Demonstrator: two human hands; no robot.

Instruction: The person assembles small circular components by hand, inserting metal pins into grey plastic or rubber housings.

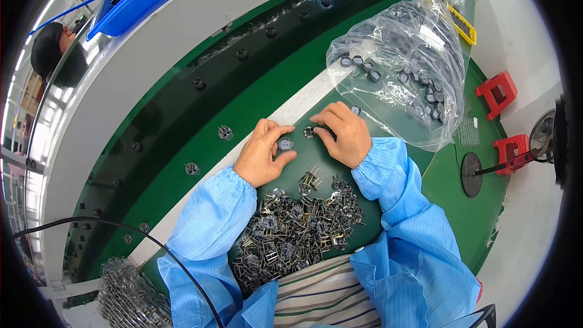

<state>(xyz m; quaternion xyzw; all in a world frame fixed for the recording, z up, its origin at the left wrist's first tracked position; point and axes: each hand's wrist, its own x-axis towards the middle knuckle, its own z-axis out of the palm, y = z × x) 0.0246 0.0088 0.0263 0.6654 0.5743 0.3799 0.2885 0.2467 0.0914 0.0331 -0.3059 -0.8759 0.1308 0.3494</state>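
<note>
My left hand has its thumb and index finger curled round a small grey-and-black round plug cap, its flat face up. Just right of it, my right hand pinches a small plug insert with dark and metallic parts between thumb and fingertips. The two pieces are apart, over the green tabletop. A heap of loose plug inserts with metal pins lies between my forearms, near my body. Another round cap sits just beyond my right knuckles, by a clear plastic bag with several similar caps inside.
A dark conveyor belt curves past on the left, carrying spaced black round pieces. Two clear-topped pieces rest on the green strip beside it. Stacked clear trays stand lower left; a black cable crosses there. Red stools are at right.
</note>
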